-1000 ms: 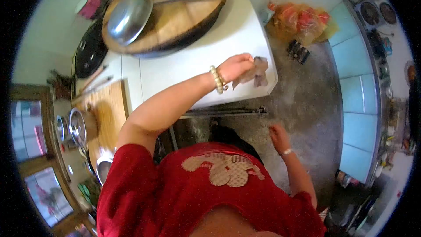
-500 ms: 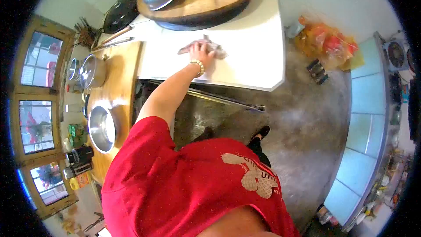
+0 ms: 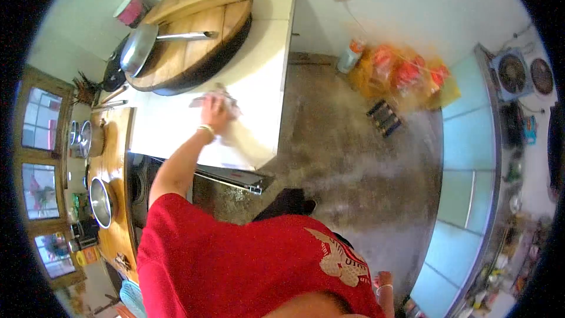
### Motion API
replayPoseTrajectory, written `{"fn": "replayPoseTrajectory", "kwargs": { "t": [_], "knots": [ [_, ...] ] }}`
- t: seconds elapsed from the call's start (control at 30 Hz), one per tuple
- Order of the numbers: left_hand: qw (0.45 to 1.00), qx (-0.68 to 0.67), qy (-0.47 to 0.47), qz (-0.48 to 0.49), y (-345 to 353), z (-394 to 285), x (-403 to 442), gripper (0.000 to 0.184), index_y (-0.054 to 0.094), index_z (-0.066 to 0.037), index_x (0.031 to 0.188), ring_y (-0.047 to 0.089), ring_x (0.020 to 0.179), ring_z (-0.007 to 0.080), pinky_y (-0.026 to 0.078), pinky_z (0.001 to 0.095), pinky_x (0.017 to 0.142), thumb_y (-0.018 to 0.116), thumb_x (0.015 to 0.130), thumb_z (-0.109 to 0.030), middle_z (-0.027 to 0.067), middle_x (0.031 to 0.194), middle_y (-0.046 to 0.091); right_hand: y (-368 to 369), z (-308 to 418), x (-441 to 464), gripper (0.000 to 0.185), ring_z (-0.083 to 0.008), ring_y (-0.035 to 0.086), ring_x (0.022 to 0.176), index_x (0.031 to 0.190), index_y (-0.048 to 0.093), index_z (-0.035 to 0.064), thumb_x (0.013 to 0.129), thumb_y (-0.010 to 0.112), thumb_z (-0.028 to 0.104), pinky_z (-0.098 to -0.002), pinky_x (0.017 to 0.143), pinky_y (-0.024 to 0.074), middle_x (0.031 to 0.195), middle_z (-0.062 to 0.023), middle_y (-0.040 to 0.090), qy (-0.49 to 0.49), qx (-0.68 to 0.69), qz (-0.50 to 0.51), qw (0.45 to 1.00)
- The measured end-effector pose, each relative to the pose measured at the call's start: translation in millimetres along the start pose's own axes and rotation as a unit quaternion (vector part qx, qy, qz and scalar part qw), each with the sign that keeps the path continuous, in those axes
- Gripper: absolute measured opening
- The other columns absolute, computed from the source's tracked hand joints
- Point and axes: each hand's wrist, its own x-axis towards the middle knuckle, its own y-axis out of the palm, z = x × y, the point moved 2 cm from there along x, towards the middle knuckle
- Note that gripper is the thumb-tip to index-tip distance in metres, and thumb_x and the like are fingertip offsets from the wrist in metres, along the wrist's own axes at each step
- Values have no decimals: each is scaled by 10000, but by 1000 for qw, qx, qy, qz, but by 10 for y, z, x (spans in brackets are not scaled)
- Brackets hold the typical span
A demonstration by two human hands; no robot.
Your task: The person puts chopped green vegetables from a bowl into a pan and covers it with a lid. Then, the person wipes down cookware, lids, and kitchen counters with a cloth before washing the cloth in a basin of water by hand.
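My left hand (image 3: 215, 115), with a bracelet at its wrist, presses a crumpled greyish-pink cloth (image 3: 231, 106) against the white countertop (image 3: 259, 76). The fingers spread over the cloth and are slightly blurred. Just beyond the hand lies a large round wooden lid (image 3: 203, 17) on a dark wok, with a metal ladle (image 3: 139, 50) resting on top, its long handle pointing right. My right hand (image 3: 382, 281) hangs low beside my body at the bottom right, near no object; its fingers are too small and unclear to read.
On the wooden counter (image 3: 120, 165) at left stand a steel basin (image 3: 102, 202) and a pot (image 3: 93, 139). An open drawer or rail (image 3: 235, 182) juts out below the countertop. Orange plastic bags (image 3: 400, 73) and a bottle (image 3: 351, 56) sit by the wall. Blue-tiled cabinets (image 3: 465, 194) line the right.
The view has turned right, so the countertop sits further left. My left hand still presses on the cloth, which has shifted slightly over the surface. My right hand has come into view.
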Motion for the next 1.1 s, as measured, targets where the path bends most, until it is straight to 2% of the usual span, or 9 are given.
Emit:
{"fn": "replayPoseTrajectory", "kwargs": {
  "t": [0.07,0.1,0.17,0.2,0.53,0.67,0.83,0.97,1.1],
  "knots": [
    [991,-115,-59,30,-845,-761,-25,604,240,-175,1378,148,1313,369,135,439,1073,367,853,-446,181,1421,191,-157,-461,531,66,-206,526,502,822,554,127,768,523,148,-298,489,444,575,-50,516,-24,-106,49,993],
    [990,-131,-51,24,-998,-912,140,603,242,-175,1378,146,1316,362,138,441,1073,365,855,-447,179,1423,187,-526,-505,866,80,-196,536,526,844,548,111,785,522,159,-295,498,447,604,-47,529,22,23,33,999],
    [991,-129,-43,18,-1126,-1150,631,613,223,-188,1387,143,1319,353,139,432,1076,357,856,-463,161,1437,162,-1659,-191,1348,124,-178,556,574,889,534,79,821,519,181,-290,517,454,662,-41,556,208,581,-48,786],
    [991,-123,-48,19,-1190,-1236,902,617,193,-204,1395,134,1322,349,141,422,1077,346,862,-475,144,1446,141,-2189,-10,1514,149,-169,566,598,911,527,62,838,518,192,-287,526,457,691,-38,569,222,678,-88,695],
    [948,-232,-186,116,-1199,-1427,3813,710,122,-253,1405,-2,1340,349,103,485,1072,432,821,-512,120,1467,3,-3740,-357,2914,170,-175,578,691,910,525,22,850,528,181,-298,589,463,823,-80,593,110,585,4,804],
    [928,-282,-203,131,-1319,-1298,4305,726,108,-208,1407,51,1327,385,145,456,1074,463,826,-460,142,1462,13,-4743,-509,3883,254,-298,580,762,911,537,-18,824,549,221,-379,666,459,848,-176,581,0,228,-83,970],
    [914,-358,-156,-107,-1598,-1439,3842,643,278,-79,1339,159,1305,369,183,433,1070,592,801,-240,178,1417,186,-7127,868,5252,304,-371,463,1065,1114,503,16,818,497,80,-404,903,388,1121,-206,500,-274,232,-243,901],
    [930,-319,-154,-93,-1418,-1605,2805,581,386,-82,1276,236,1271,389,219,442,1049,611,758,-217,209,1379,261,-8061,2682,5942,388,-348,398,1166,1187,452,-9,815,480,101,-373,999,320,1249,-203,425,-497,240,-183,814],
    [923,-279,-251,-87,-1318,-1587,2218,558,422,-78,1246,242,1253,404,221,466,1034,601,773,-315,217,1363,280,-8126,4201,6510,463,-348,301,1244,1265,368,-12,847,441,173,-403,1037,255,1333,-211,327,-569,167,-161,789]
  ]
}}
